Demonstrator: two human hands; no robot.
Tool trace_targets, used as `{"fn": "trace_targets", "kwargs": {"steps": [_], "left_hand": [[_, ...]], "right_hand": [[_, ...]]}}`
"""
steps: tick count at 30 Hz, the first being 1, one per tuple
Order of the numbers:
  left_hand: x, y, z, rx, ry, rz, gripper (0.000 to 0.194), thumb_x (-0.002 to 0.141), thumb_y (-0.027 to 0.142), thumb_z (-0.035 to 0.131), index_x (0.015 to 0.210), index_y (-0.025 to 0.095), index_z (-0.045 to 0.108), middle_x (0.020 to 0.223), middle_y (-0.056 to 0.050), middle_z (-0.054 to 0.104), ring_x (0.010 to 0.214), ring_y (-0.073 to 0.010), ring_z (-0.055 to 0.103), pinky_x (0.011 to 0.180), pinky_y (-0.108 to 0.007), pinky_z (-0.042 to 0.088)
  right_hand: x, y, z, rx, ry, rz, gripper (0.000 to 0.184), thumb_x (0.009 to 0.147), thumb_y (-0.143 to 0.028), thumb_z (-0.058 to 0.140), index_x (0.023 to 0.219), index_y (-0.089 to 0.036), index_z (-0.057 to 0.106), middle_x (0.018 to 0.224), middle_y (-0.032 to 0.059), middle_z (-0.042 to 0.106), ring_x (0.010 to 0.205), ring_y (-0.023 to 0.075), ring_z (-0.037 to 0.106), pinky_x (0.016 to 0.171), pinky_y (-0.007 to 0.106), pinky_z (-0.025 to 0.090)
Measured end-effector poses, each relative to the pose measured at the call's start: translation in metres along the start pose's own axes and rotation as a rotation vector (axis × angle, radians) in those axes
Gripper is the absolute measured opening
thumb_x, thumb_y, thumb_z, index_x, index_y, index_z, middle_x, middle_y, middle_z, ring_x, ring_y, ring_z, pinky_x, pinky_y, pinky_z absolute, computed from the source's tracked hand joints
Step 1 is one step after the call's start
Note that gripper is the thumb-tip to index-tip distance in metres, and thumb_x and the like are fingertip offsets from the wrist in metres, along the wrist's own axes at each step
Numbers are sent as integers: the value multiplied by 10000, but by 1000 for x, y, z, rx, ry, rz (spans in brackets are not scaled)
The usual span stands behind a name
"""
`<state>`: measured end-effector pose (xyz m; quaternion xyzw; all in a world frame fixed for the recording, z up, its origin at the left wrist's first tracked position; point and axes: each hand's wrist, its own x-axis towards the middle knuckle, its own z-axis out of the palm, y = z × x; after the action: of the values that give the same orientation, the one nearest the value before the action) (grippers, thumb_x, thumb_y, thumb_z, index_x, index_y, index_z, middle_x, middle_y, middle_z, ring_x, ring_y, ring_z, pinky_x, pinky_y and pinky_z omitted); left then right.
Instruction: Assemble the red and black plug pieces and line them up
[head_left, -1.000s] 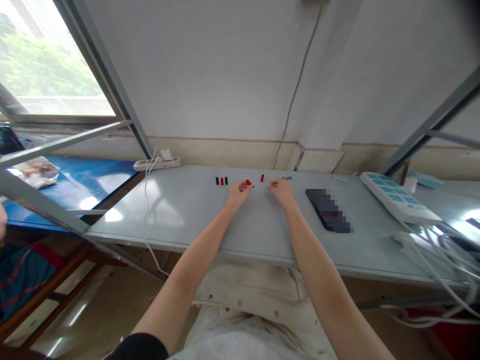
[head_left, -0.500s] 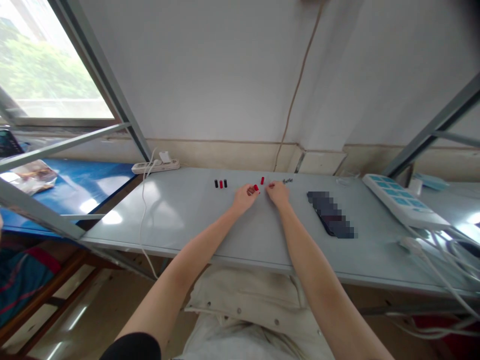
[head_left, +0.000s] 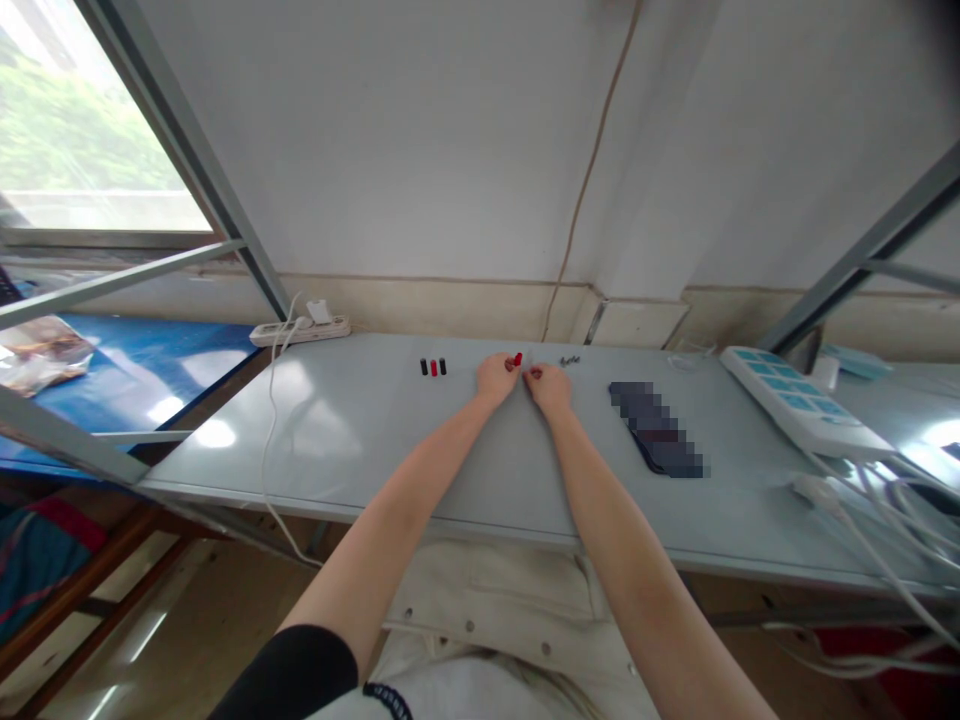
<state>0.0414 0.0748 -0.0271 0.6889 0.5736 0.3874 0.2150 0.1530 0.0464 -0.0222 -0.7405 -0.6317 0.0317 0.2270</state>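
My left hand (head_left: 496,378) is closed, its fingertips at a small red cylinder (head_left: 518,359) over the far part of the grey table. Whether a second red cylinder is hidden behind these fingers I cannot tell. Close to its right, my right hand (head_left: 550,386) has its fingers pinched together; whatever they hold is too small to make out. To the left stand a black cylinder (head_left: 424,367), a red cylinder (head_left: 433,368) and another black cylinder (head_left: 442,366) in a short row. Small dark metal pieces (head_left: 570,360) lie just beyond my right hand.
On the grey table (head_left: 360,440), a dark pixelated flat object (head_left: 660,430) lies right of my arms. A white power strip (head_left: 300,330) with a trailing cable sits at the back left. A larger white-and-blue box (head_left: 806,400) and cables occupy the right. Metal posts frame both sides.
My hands have drawn closer together, the left moving forward to the red cylinder. Two red cylinders showed near my hands before; only one is distinct now. The view has shifted slightly.
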Motion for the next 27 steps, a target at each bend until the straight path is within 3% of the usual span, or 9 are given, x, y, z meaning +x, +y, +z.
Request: {"fn": "trace_targets", "kwargs": {"steps": [12, 23, 27], "left_hand": [[-2, 7, -3, 239, -18, -28, 195, 707, 298, 554, 826, 193, 667, 852, -87, 657, 880, -233, 567, 802, -374, 369], [-2, 8, -3, 250, -47, -37, 214, 698, 341, 569, 822, 194, 663, 863, -94, 652, 893, -251, 561, 814, -392, 357], [-7, 10, -11, 230, -63, -38, 218, 701, 308, 568, 877, 198, 637, 849, -81, 646, 884, -231, 563, 815, -374, 364]], "right_hand": [[-1, -1, -2, -28, -11, -17, 261, 796, -337, 478, 923, -190, 652, 919, 92, 656, 882, 203, 583, 740, 295, 401], [-3, -1, -3, -55, 3, -39, 278, 800, -352, 469, 930, -184, 649, 904, 103, 656, 873, 204, 586, 735, 294, 401], [-3, -1, -3, -65, -2, -33, 296, 807, -359, 453, 946, -179, 642, 914, 98, 655, 870, 196, 587, 726, 281, 401]]}}
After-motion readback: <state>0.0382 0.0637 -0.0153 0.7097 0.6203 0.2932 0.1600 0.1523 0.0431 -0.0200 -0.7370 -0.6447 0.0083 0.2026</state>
